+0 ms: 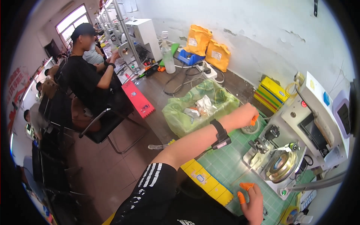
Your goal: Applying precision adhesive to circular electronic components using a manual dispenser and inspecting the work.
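Observation:
My left arm, with a black band on its wrist, stretches across the bench. My left hand (248, 115) is at a small round dish (252, 127) of tiny metallic pieces. Its fingers are bent together, at least one in an orange finger cot; what they pinch, if anything, is hidden. My right hand (252, 205) hovers low over the green cutting mat (228, 165), orange cots on its thumb and a finger. Those two stand apart with nothing visible between them. To its upper right is a bench machine (279, 165) with a round brass-coloured disc.
A bin lined with a green bag (180, 120) holds crumpled paper beside my left forearm. A yellow strip (208, 182) lies along the mat's near edge. Beyond are a red box (138, 99), a spray bottle (168, 60) and yellow packets (217, 54). Another person (88, 71) sits at the left.

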A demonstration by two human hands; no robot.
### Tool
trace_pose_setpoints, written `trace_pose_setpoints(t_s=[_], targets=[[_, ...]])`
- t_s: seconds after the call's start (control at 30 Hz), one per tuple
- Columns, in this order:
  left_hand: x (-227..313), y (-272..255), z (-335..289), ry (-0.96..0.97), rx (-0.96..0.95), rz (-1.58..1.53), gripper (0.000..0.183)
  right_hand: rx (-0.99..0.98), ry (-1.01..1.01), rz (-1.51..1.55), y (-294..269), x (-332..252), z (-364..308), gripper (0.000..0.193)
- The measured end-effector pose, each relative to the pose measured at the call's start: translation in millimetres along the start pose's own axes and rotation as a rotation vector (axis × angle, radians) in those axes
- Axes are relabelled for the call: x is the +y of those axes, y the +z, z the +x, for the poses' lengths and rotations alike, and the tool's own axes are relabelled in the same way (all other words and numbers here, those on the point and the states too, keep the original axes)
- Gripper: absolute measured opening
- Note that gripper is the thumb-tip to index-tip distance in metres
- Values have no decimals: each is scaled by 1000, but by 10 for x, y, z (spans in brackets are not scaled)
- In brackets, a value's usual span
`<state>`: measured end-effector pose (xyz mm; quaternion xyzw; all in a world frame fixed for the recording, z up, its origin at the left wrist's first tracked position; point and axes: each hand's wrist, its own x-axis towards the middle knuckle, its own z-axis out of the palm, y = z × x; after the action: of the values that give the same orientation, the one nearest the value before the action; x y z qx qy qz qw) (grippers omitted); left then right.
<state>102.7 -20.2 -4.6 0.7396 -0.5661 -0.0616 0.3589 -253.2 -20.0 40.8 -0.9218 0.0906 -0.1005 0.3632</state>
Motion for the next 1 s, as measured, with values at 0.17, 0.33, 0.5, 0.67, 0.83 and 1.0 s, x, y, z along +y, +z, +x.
trace_pose_setpoints(t_s=[0.17, 0.33, 0.5, 0.67, 0.83, 1.0], targets=[[15, -30, 26, 14, -10, 2, 10, -25, -20, 38, -76, 5, -9, 31], [-106, 77, 11, 40, 15, -2, 14, -12, -11, 29, -72, 45, -68, 28], [55, 177, 35, 90, -56, 35, 14, -25, 11, -1, -84, 123, -152, 30], [235, -150, -94, 60, -94, 335, 26, 41, -4, -22, -43, 185, -110, 29], [528, -597, -434, -241, 45, -721, 32, 180, -20, -20, -171, 180, -80, 31], [1350, -721, -1024, -419, -98, -798, 36, 381, -109, 80, -289, 60, 132, 38]])
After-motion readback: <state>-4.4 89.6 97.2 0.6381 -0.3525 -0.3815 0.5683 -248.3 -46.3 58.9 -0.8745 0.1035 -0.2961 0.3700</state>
